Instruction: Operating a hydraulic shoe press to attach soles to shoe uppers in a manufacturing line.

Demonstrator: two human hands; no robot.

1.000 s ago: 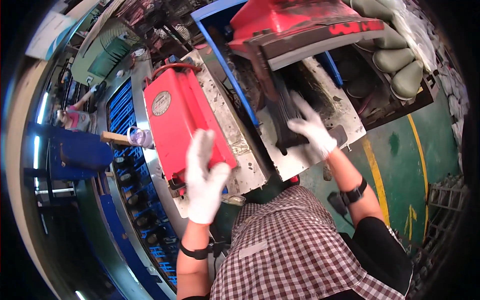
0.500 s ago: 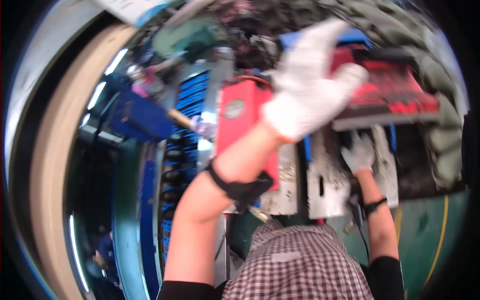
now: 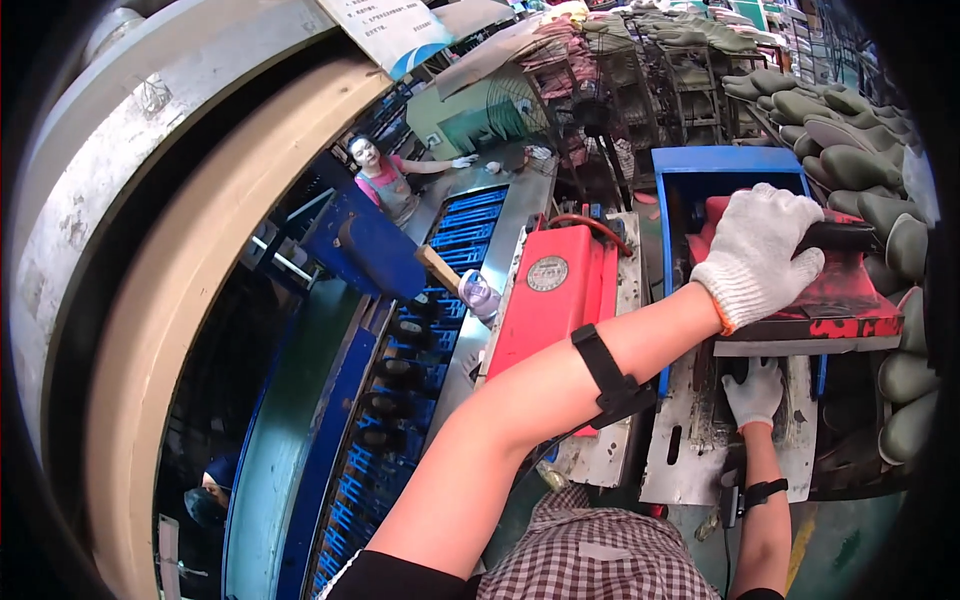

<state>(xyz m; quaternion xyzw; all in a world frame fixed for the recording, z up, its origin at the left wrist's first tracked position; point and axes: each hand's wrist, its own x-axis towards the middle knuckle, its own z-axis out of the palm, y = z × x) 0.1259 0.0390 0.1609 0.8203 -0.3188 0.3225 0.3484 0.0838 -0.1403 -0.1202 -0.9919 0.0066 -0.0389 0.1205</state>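
Observation:
My left hand (image 3: 765, 250), in a white knit glove, reaches across to the right and is closed round a black handle (image 3: 842, 236). The handle lies over the red, worn cover (image 3: 850, 298) of a machine with a blue housing (image 3: 720, 160). Below the front edge of that cover is my right hand (image 3: 755, 395), also white-gloved, with thumb and fingers apart. It is over a light metal plate (image 3: 675, 440), next to something dark that I cannot make out. Its fingertips are partly hidden under the cover.
A red machine box (image 3: 545, 300) with a round plate stands left of my hands. Beyond it runs a blue-slatted conveyor (image 3: 470, 230) with a wooden-handled tool (image 3: 440, 268) beside a pale, roundish thing. Green-grey shoe-like pieces (image 3: 905, 245) are piled at the right. A person (image 3: 385, 185) stands across.
My left hand has come down from a raised, open position and closed on the black handle. My right hand stays below the red cover. The view has shifted and is sharper.

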